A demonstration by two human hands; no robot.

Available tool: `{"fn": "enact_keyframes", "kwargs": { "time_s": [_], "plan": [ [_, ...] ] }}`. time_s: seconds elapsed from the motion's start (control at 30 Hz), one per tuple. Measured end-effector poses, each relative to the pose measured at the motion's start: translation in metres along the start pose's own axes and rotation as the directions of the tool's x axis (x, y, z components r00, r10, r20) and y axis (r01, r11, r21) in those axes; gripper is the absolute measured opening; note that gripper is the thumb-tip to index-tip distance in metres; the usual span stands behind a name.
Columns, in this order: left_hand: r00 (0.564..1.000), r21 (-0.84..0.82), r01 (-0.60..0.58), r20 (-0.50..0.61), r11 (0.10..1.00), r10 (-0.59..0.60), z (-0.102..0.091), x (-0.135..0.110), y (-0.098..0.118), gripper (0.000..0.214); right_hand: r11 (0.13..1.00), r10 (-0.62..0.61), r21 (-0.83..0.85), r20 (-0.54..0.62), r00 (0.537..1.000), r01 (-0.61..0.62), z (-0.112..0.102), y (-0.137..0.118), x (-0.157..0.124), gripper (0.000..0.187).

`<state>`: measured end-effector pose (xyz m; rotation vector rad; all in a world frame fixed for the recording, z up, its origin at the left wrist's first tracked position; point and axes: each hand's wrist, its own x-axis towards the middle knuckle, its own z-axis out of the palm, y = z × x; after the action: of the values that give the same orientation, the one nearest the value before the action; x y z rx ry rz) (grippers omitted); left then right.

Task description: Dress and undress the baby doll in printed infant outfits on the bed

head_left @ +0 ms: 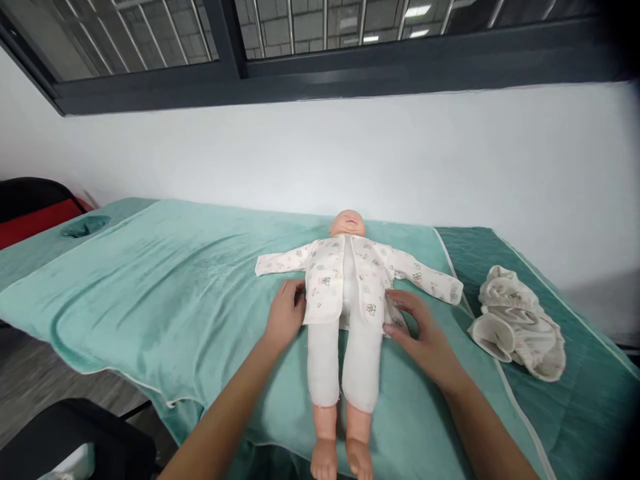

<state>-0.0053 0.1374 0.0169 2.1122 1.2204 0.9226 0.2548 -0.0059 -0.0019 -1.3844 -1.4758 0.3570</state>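
Note:
A baby doll (349, 223) lies on its back with its head toward the wall and its bare feet toward me. It wears a white printed baby jacket (326, 280), its front parted down the middle and sleeves spread sideways. White leggings (323, 370) cover its legs to the shins. My left hand (286, 313) is at the jacket's left side edge, fingers curled and partly hidden against the cloth. My right hand (420, 333) is at the opposite side edge, thumb and fingers apart, the fingertips touching the jacket near the hem.
A teal sheet (200, 280) covers the bed under the doll. Crumpled white cloth (520, 327) lies to the right. A white wall (320, 153) and a dark-framed window (350, 73) stand behind. A black chair (75, 440) is at the lower left, red-and-black furniture (35, 213) farther back.

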Motion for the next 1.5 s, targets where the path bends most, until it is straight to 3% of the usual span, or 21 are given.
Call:
{"fn": "enact_keyframes", "kwargs": {
  "time_s": [0.1, 0.23, 0.3, 0.37, 0.53, 0.67, 0.77, 0.87, 1.03, 1.17, 1.27, 1.33, 1.4, 1.47, 1.5],
  "plan": [
    [0.999, 0.042, -0.029, 0.015, 0.999, 0.028, -0.009, -0.036, -0.011, 0.033, 0.963, -0.076, -0.26, -0.017, 0.997, 0.069, 0.006, -0.009, -0.019, 0.044],
    [0.999, 0.127, -0.048, -0.009, 0.991, 0.049, -0.012, -0.06, -0.01, 0.046, 0.853, -0.032, -0.52, -0.141, 0.99, -0.046, 0.015, -0.009, -0.036, 0.044],
    [0.998, 0.204, -0.069, 0.014, 0.977, 0.068, -0.009, -0.06, -0.004, 0.034, 0.812, 0.015, -0.568, -0.204, 0.979, -0.131, 0.018, -0.006, -0.036, 0.039],
    [0.998, 0.311, -0.068, 0.018, 0.948, 0.066, -0.007, -0.055, 0.003, 0.02, 0.785, 0.037, -0.601, -0.198, 0.98, -0.151, 0.02, -0.005, -0.03, 0.029],
    [0.997, 0.44, -0.08, 0.013, 0.894, 0.082, -0.001, -0.043, 0.012, 0.012, 0.831, -0.032, -0.555, -0.125, 0.992, -0.043, 0.022, -0.015, -0.021, 0.013],
    [0.989, 0.308, -0.135, -0.011, 0.942, 0.145, -0.002, -0.051, 0.004, 0.019, 0.86, -0.037, -0.509, -0.132, 0.991, -0.036, 0.021, -0.022, -0.029, 0.013],
    [0.99, 0.167, -0.131, -0.035, 0.977, 0.139, -0.004, -0.057, 0.001, 0.019, 0.857, -0.128, -0.515, -0.19, 0.973, 0.012, 0.02, -0.024, -0.032, 0.022],
    [0.989, -0.043, -0.138, -0.061, 0.989, 0.136, -0.007, -0.057, 0.004, 0.018, 0.834, -0.213, -0.541, -0.143, 0.966, 0.104, 0.022, -0.025, -0.026, 0.045],
    [0.997, -0.321, -0.061, -0.066, 0.945, 0.042, -0.014, -0.053, 0.005, 0.042, 0.807, -0.296, -0.552, -0.073, 0.952, 0.209, 0.025, -0.025, -0.009, 0.051],
    [0.984, -0.352, 0.08, -0.123, 0.932, -0.131, -0.014, -0.051, 0.005, 0.052, 0.796, -0.398, -0.467, 0.075, 0.914, 0.385, 0.027, -0.031, -0.005, 0.06],
    [0.973, -0.297, 0.121, -0.152, 0.947, -0.172, -0.01, -0.048, 0.008, 0.046, 0.83, -0.401, -0.376, 0.113, 0.909, 0.413, 0.028, -0.037, -0.013, 0.055],
    [0.969, -0.276, 0.138, -0.161, 0.951, -0.187, -0.008, -0.045, 0.008, 0.042, 0.918, -0.322, -0.265, -0.058, 0.945, 0.297, 0.027, -0.035, -0.019, 0.043],
    [0.969, -0.252, 0.159, -0.147, 0.954, -0.2, -0.006, -0.042, 0.008, 0.039, 0.999, -0.052, -0.03, -0.337, 0.94, 0.045, 0.026, -0.025, -0.02, 0.035],
    [0.973, -0.221, 0.172, -0.116, 0.96, -0.201, -0.005, -0.039, 0.007, 0.037, 0.925, 0.333, 0.328, -0.46, 0.823, -0.19, 0.024, -0.009, -0.014, 0.035],
    [0.975, -0.213, 0.176, -0.096, 0.961, -0.2, -0.005, -0.037, 0.007, 0.037, 0.83, 0.48, 0.502, -0.418, 0.772, -0.244, 0.022, 0.0, -0.009, 0.036]
  ]
}}
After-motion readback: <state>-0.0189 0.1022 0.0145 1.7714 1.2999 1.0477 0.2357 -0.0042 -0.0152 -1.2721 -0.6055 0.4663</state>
